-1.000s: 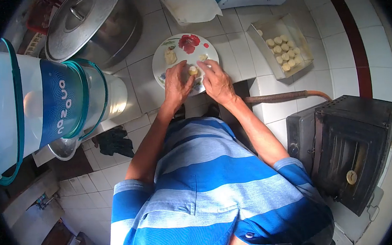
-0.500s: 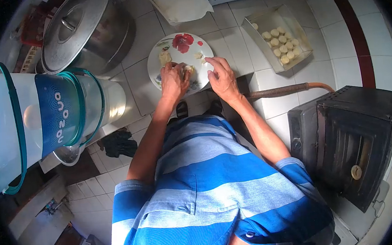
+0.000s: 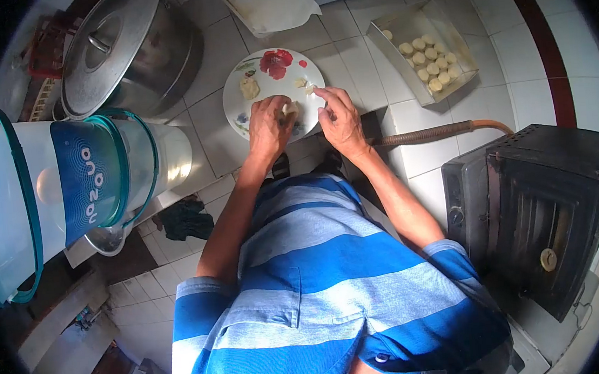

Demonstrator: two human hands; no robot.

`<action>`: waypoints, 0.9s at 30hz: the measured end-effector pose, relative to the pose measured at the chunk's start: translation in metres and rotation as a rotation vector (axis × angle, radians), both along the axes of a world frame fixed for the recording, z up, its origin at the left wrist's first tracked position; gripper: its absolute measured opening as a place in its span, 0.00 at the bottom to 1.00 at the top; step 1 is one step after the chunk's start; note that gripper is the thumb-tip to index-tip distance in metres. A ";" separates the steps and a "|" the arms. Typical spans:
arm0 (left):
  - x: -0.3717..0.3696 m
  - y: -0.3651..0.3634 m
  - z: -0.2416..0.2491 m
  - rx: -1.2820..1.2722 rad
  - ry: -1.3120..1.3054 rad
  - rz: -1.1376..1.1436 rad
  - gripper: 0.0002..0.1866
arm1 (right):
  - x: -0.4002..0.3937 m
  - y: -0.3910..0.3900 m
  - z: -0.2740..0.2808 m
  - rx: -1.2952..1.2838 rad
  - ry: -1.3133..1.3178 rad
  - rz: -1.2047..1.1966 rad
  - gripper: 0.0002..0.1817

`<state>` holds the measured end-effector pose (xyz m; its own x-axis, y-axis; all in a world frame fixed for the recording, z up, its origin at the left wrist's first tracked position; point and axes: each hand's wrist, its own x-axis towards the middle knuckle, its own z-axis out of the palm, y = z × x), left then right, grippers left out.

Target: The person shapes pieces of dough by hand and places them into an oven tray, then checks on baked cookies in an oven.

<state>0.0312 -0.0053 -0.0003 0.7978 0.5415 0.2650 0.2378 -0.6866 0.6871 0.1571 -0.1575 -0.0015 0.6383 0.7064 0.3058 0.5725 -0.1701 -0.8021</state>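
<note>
A white plate with a red flower print [image 3: 237, 114] lies in front of me on the tiled counter. Over its near half, my left hand [image 3: 268, 125] is closed, with a small piece of pale dough [image 3: 290, 108] at its thumb and fingertips. A larger lump of dough [image 3: 249, 87] rests on the plate just beyond that hand. My right hand [image 3: 340, 118] is at the plate's right rim, thumb and index finger apart. Its index fingertip is at a small dough scrap [image 3: 311, 90], apparently touching it. Another scrap [image 3: 300, 83] lies close by.
A rectangular metal tin [image 3: 470, 78] at the back right holds several round pale dough pieces [image 3: 431, 57]. A large lidded pot [image 3: 177, 63] and a clear bucket with teal rims [image 3: 39, 186] stand at left. A black oven [image 3: 554, 202] and a hose [image 3: 429, 134] are at right.
My left hand has drawn back from the larger dough lump, slightly to the right, leaving the lump in plain view. My right hand has stayed nearly in place.
</note>
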 end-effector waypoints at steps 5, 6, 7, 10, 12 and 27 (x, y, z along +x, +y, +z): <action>0.003 -0.001 0.011 -0.126 0.088 -0.065 0.16 | -0.003 -0.002 0.001 0.005 -0.011 0.003 0.23; 0.003 0.000 0.009 -0.125 0.087 -0.066 0.16 | -0.004 -0.002 0.002 0.013 0.011 0.006 0.23; 0.005 0.002 0.006 -0.122 0.117 -0.065 0.16 | -0.004 -0.003 0.003 0.021 0.031 0.008 0.23; 0.007 0.006 0.010 -0.255 0.121 -0.068 0.17 | -0.003 -0.004 0.005 0.027 0.008 0.007 0.22; 0.008 0.012 0.012 -0.391 0.098 -0.070 0.17 | -0.003 -0.006 0.010 0.017 0.040 0.009 0.22; -0.013 0.067 0.080 -1.588 0.117 -0.273 0.15 | 0.003 0.011 0.073 0.148 -0.461 0.346 0.19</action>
